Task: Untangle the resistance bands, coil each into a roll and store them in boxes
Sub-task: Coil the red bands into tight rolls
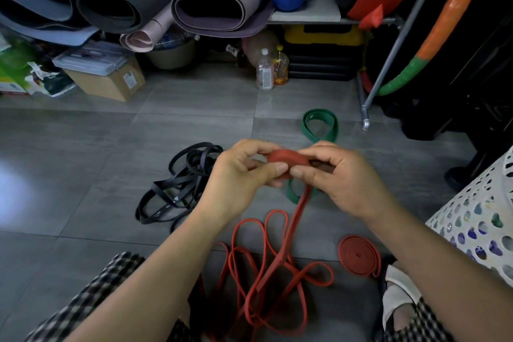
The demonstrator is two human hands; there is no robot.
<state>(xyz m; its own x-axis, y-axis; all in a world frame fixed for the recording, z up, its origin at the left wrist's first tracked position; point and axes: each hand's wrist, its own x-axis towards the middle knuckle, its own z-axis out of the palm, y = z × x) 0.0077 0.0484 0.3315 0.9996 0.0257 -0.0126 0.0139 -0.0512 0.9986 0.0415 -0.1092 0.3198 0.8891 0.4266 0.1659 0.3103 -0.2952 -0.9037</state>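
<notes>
The grey tiled floor carries everything. Below both hands, toward the person's knees, the loose length of the red band sprawls in crossing loops, one strand rising straight up to the hands. Just beyond the left hand lies a tangle of black bands. A green band lies past and under the right hand, partly hidden by it. Below the right hand, near a white perforated basket, sits a finished red roll. Smallest is the started roll, held in the air between the hands. Each hand pinches one side of it with thumb and curled fingers.

The risks, as I judge them: the loops below cross one another, so drawing the strand up may tighten a knot or drag the whole heap. With only fingertip hold, the springy core may also slip and unwind.

The black and green bands bear small white marks, and a bottle far beyond the hands carries a label. None of it is legible.
</notes>
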